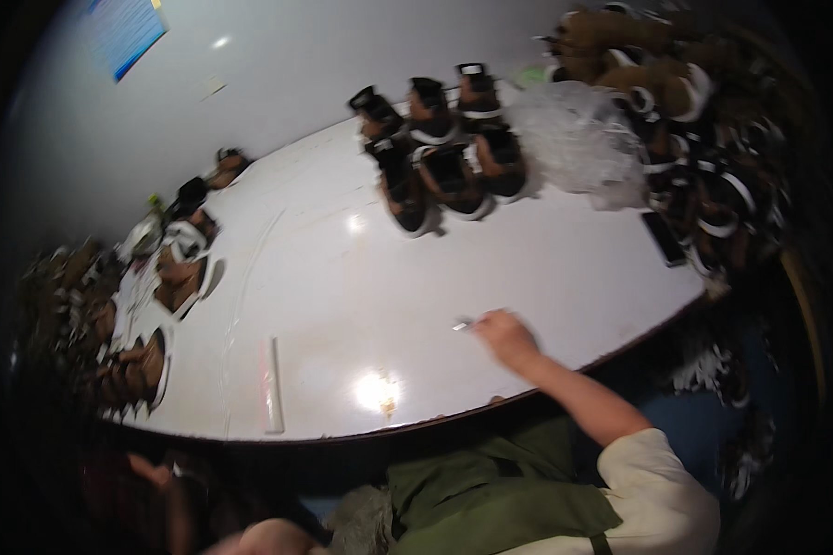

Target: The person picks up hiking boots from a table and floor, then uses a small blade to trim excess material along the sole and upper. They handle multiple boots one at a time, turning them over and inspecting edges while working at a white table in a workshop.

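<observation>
Small pale tool (462,325), pen-like, pinched in the right hand (504,339) low over the white table (342,277), near its front edge. Grip pressed together on it. To work well: keep the tip low, wrist steady.

Head view: left hand not visible. Tool's kind unclear, too small. Brown-and-white shoes (444,171) blurred; clear plastic bags (578,139) beside them; white strip (273,384) apart.
</observation>
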The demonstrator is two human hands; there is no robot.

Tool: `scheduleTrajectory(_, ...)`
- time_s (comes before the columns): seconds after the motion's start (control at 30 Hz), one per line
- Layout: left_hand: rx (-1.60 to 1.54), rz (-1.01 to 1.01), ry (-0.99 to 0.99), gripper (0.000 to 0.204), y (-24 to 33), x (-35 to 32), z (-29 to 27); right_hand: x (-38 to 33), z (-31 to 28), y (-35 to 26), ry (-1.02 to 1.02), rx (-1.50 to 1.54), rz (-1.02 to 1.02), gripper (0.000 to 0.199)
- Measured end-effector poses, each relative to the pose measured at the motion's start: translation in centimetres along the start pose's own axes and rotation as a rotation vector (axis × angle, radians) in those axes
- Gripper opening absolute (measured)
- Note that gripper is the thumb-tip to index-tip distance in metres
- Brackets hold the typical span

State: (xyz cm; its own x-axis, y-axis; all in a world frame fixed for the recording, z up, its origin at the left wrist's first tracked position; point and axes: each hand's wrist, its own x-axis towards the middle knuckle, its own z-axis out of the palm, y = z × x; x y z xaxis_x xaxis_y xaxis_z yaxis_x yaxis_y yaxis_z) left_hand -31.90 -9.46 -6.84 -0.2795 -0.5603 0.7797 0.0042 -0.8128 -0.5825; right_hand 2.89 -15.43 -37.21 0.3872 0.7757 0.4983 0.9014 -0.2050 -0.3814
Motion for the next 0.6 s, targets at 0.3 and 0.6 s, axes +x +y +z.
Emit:
scheduleTrajectory(0.3, 0.765, -1.035, -1.302, 0.044, 1.2, -28.5, -8.5, -0.8, -11.2, 22.5, 0.189, -0.241, 0.400, 0.010)
scheduleTrajectory(0.6, 1.000, -1.222, -1.269, 0.030, -1.1, -36.1, -9.4, 0.3, -12.0, 28.9, 0.109, -0.606, 0.208, 0.030)
